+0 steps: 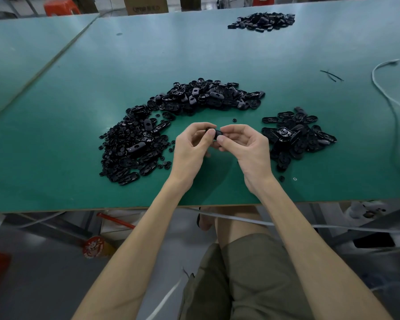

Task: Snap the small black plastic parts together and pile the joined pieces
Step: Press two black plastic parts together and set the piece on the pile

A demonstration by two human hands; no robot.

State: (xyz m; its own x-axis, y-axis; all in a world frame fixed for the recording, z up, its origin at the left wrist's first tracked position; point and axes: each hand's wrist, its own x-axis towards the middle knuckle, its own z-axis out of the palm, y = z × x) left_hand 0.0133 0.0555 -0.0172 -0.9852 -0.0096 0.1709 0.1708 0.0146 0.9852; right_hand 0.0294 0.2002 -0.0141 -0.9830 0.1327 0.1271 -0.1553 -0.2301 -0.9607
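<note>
Green worktop [217,54] carries three black-part heaps: big curved pile [171,118], right pile [296,135], far pile [262,20], white cable [393,102].

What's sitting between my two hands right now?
One black part, pinched from both sides by the left hand and the right hand. The head view shows it.

Above the green counter [217,54], the left hand [192,148] and right hand [245,148] pinch one small black part [215,133] between their fingers [210,132]. A curved heap of loose parts [171,125] lies left of the hands, a smaller pile [296,135] right.
</note>
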